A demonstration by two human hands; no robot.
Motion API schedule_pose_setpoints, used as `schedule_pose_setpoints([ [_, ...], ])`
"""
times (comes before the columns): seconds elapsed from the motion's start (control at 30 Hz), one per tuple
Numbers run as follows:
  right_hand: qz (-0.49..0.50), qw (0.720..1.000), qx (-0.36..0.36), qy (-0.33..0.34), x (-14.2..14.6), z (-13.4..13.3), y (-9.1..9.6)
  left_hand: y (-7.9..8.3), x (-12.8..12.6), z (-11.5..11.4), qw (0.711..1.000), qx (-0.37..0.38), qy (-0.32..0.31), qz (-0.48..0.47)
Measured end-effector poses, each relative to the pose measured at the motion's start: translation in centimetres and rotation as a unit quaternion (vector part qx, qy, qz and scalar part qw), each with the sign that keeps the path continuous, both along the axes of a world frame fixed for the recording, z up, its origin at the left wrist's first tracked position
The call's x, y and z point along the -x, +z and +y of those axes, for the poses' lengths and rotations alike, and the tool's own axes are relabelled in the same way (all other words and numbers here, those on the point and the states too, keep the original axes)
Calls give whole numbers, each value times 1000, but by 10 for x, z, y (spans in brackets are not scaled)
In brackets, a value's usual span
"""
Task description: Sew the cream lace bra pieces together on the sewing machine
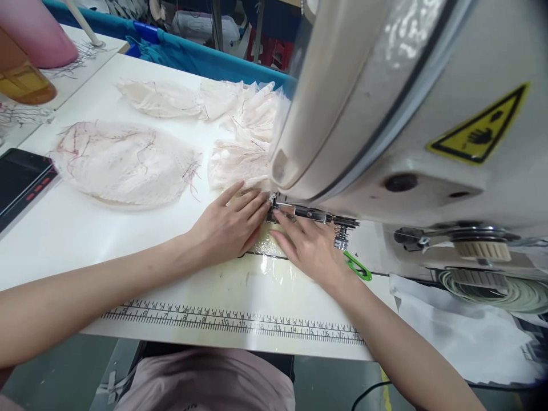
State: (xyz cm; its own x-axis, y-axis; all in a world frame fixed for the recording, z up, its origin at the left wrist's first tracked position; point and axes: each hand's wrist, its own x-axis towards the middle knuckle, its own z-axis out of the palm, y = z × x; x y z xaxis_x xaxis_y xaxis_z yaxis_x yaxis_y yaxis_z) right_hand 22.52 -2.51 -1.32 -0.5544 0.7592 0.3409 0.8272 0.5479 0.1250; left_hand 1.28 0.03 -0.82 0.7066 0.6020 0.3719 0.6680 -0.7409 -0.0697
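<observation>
At the needle area of a sewing machine point(355, 114), my left hand point(229, 225) lies flat with its fingers stretched out over the edge of a sheer, cream-coloured gathered fabric point(242, 162). My right hand point(310, 245) rests just right of the presser foot point(274, 202), fingers extended toward it, thumb apart. The fabric runs from under my left fingertips back behind the machine head. Whether any fabric lies under my right fingertips is hidden. A green thread snipper point(357, 266) lies beside my right wrist.
A separate sheer piece with loose red threads point(128, 162) lies left. A phone-like black device point(25, 182) sits at the left edge, with thread cones point(38, 34) behind it. A printed ruler point(240, 322) runs along the front edge. White cloth point(462, 331) lies right, near coiled green tape point(492, 291).
</observation>
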Motion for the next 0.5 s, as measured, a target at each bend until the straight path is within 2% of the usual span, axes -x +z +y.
schedule_pose_setpoints([
  [0.2, -7, 999, -19, -26, -15, 3, 9, -1, 1, 0, 1000, 9, 15, 22],
  [0.37, -67, 992, 7, -109, -42, 4, 37, -2, 3, -3, 999, 6, 32, 21],
  [0.5, -124, 982, 58, -130, -64, -17, 59, 9, 8, -1, 998, -45, 40, 21],
])
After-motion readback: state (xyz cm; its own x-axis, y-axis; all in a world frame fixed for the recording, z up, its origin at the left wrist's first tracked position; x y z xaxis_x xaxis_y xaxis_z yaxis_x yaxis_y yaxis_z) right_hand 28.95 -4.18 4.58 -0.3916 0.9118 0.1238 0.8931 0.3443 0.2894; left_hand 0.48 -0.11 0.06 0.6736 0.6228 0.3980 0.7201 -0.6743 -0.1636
